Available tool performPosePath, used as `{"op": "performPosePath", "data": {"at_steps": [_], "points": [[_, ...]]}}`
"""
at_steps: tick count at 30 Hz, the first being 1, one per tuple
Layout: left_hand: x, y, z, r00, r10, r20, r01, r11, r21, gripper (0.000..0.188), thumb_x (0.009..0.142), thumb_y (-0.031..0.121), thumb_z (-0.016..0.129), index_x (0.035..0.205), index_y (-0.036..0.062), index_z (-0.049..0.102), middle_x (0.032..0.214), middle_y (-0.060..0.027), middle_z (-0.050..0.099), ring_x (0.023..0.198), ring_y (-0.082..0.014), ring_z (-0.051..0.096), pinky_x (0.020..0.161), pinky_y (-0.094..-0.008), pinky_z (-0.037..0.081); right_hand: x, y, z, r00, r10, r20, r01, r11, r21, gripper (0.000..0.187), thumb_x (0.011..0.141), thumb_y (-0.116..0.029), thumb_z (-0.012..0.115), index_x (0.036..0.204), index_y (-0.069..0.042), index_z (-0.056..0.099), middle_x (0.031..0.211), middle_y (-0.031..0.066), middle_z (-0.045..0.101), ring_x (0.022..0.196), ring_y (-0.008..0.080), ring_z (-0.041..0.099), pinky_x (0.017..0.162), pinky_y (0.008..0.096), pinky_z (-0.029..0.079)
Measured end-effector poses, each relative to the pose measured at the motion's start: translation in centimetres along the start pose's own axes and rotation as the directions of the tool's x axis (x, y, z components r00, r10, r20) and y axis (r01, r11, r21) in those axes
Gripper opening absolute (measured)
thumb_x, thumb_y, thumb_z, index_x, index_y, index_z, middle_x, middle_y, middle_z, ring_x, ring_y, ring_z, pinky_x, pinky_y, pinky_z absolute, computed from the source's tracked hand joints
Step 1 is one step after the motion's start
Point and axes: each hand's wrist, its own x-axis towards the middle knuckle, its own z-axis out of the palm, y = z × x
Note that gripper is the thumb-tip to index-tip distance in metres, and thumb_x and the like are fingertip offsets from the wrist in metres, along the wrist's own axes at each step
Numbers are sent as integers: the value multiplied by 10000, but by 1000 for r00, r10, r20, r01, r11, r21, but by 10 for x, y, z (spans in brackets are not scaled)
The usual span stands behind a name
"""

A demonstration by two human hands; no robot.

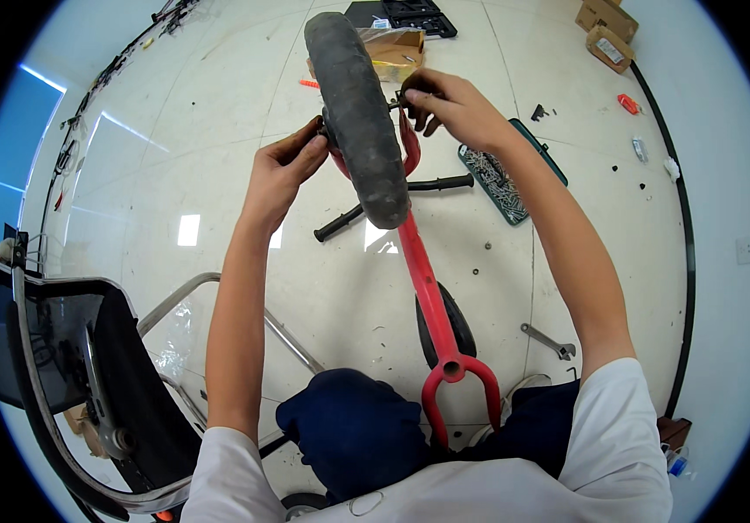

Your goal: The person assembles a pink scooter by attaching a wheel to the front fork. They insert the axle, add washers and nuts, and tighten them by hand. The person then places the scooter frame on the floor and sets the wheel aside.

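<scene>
A small red bike frame (427,279) stands upside down before me, its black handlebar (441,184) low near the floor. The black-tyred wheel (357,122) sits at the fork (410,144), tilted a little to the left. At the wheel's left side, my left hand (286,166) is closed, thumb and fingers pinching the axle end; the fingertips hide most of it. On the other side, my right hand (449,109) pinches the axle (395,105) where it comes out beside the fork. Dark smudges mark the fingers of both hands. Below the frame lies a black saddle (444,324).
A green case of screws (497,187) lies open at the right, with a wrench (549,341) nearer me. Beyond the wheel is a cardboard box (397,52). A black chair (113,375) stands close at left. Cartons (608,44) sit by the right wall.
</scene>
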Motion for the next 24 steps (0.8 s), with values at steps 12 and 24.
{"op": "performPosePath", "data": {"at_steps": [12, 24], "points": [[3, 0, 5, 1000, 27, 13, -27, 999, 27, 464, 924, 193, 662, 1302, -49, 548, 1150, -121, 650, 1041, -154, 627, 959, -275, 489, -2, -4, -6, 991, -96, -93, 101, 994, 40, 180, 909, -96, 624, 1035, 28, 591, 897, 102, 663, 814, 168, 650, 780, 314, 539], [-6, 0, 10, 975, 220, -42, -197, 932, 304, 406, 822, 112, 697, 1192, -37, 625, 1085, -133, 686, 1068, -225, 627, 928, -330, 480, -5, -10, -5, 985, -83, -148, 95, 993, 76, 196, 847, -61, 687, 1009, 50, 683, 917, 147, 719, 830, 206, 698, 827, 302, 557]]}}
